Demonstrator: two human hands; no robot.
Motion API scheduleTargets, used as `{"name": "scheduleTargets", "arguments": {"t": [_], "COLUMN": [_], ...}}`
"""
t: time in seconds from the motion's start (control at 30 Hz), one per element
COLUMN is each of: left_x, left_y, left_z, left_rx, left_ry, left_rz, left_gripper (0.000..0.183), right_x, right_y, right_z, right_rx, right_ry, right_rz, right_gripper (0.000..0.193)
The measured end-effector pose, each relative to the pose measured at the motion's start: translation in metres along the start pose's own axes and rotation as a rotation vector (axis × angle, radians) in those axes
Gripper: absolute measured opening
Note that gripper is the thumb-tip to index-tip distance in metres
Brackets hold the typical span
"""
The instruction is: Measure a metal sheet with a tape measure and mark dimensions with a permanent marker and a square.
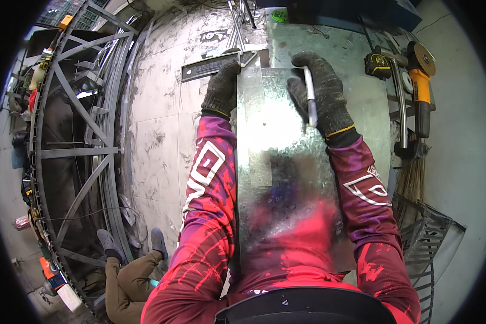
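Observation:
A shiny galvanized metal sheet (262, 162) lies lengthwise in front of me. My left hand (221, 89), in a dark knitted glove, is at its far left corner, fingers curled against a grey square-like tool (202, 69). That tool has a flat body to the left and a metal frame end over the sheet's corner. In a matching glove with a yellow cuff line, my right hand (326, 92) rests at the sheet's far right side. Between its thumb and fingers is a silver-white marker pen (311, 100), its dark end toward me.
An angle grinder (422, 86), a hammer (398, 81) and a tape measure (378, 66) lie at the right. A wire-like metal rack (424, 243) stands below them. A steel frame (81, 153) with long metal profiles runs along the left. Another person's legs (135, 281) show lower left.

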State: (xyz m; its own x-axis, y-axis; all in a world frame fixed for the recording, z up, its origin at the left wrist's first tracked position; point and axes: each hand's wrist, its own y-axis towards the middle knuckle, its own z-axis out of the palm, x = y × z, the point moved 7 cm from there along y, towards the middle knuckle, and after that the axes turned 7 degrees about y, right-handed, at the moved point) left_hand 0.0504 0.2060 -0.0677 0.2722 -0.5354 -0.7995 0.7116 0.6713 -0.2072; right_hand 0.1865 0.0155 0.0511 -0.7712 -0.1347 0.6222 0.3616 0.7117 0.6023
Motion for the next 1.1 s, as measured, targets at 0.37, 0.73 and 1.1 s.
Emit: {"name": "scheduleTargets", "arguments": {"t": [0.37,0.73,1.1], "left_x": [-0.005,0.004,-0.006], "left_y": [-0.003,0.002,-0.018], "left_z": [0.017,0.007,0.022], "left_rx": [-0.031,0.043,-0.057], "left_ry": [0.171,0.256,0.441], "left_rz": [-0.026,-0.093,-0.071], "left_gripper": [0.025,0.017,0.019], "right_x": [0.02,0.008,0.013], "right_y": [-0.01,-0.01,-0.01], "right_z": [0.008,0.01,0.009], "right_rx": [0.189,0.17,0.147], "right_ry": [-0.047,-0.04,-0.136], "right_rz": [0.002,0.06,0.036], "right_gripper": [0.058,0.061,0.064]}}
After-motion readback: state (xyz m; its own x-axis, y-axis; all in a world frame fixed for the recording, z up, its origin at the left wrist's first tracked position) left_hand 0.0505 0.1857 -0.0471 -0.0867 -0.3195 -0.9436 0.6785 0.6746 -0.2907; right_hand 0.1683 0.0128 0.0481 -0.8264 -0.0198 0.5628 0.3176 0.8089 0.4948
